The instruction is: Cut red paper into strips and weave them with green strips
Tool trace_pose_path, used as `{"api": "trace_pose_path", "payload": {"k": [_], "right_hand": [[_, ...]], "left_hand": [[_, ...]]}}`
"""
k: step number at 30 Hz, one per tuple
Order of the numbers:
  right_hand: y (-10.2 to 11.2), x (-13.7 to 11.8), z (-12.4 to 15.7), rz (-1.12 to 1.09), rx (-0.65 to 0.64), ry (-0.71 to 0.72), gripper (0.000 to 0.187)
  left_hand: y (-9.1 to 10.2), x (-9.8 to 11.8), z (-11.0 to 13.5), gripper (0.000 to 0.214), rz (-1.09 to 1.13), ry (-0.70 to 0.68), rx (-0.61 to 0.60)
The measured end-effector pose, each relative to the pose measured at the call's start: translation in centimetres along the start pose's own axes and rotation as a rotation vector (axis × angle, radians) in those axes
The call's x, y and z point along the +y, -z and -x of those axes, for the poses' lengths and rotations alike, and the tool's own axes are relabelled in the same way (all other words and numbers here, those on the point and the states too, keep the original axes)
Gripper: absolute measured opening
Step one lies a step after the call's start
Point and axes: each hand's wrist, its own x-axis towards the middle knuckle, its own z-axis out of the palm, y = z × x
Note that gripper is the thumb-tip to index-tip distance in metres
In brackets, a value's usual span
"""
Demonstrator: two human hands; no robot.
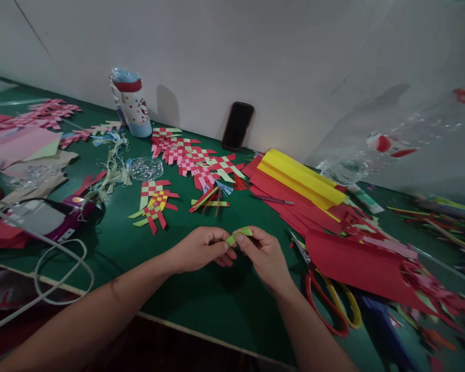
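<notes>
Between my two hands is a small green paper strip (239, 236), held above the table's near half. My left hand (203, 249) pinches its left end with thumb and fingers. On the other end, the thumb and fingers of my right hand (262, 254) are closed; the strip's tip sticks out above them. Just beyond my hands lie several loose red and green paper strips (210, 202). To their left are woven checkered paper fish (155, 206) in red, green and yellow. A long row of similar pink, red and green fish (189, 157) stretches behind.
Scissors (325, 302) with red and yellow handles lie right of my right hand, beside red paper sheets (352, 263) and yellow paper (300, 178). A phone (238, 125) and a bottle (134, 106) stand near the wall. A glue gun (50, 217) and white cable (62, 263) are left.
</notes>
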Motion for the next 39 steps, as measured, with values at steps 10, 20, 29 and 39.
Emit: {"api": "trace_pose_path", "payload": {"k": [10,20,29,39], "right_hand": [[0.0,-0.1,0.1,0.000,0.158,0.019,0.027],[-0.6,0.3,0.0,0.002,0.004,0.011,0.032],[0.2,1.0,-0.1,0.003,0.243,0.068,0.031],[-0.7,0.6,0.2,0.028,0.145,0.059,0.029]], "left_hand": [[0.2,-0.3,-0.1,0.031,0.018,0.018,0.069],[0.3,-0.2,-0.2,0.031,0.064,0.010,0.057],[0.5,-0.6,-0.3,0.039,0.052,0.013,0.040],[0.4,-0.3,-0.2,0.032,-0.001,-0.007,0.083]]}}
